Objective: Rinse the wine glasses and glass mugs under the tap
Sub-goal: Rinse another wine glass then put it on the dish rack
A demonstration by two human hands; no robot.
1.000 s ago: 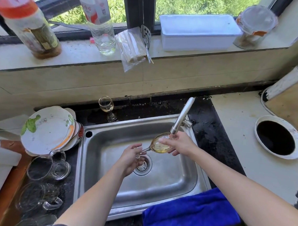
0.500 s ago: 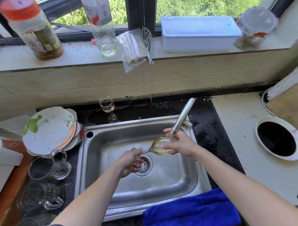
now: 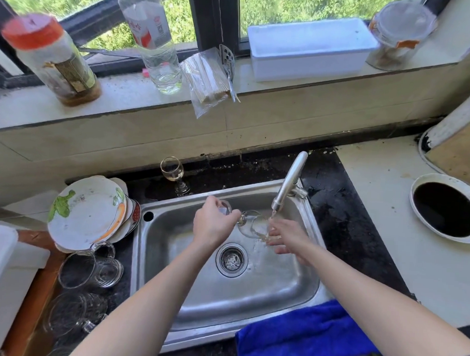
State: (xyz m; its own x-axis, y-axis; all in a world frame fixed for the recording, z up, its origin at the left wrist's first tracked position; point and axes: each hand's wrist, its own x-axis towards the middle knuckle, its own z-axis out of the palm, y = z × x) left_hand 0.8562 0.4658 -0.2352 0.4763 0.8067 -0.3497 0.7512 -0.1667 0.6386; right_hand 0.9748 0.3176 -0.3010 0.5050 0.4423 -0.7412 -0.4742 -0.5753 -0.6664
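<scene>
Turning the glass [image 3: 249,227] slowly under the tap [image 3: 289,180] would rinse it evenly; left hand [image 3: 213,224] grips its foot, right hand's [image 3: 287,239] straight fingers touch the rim.

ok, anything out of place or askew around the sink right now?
The glass mugs left of the sink lie on their sides, not upright. On the windowsill, a plastic bag of sticks overhangs the ledge. Nothing looks spilled or broken.
</scene>
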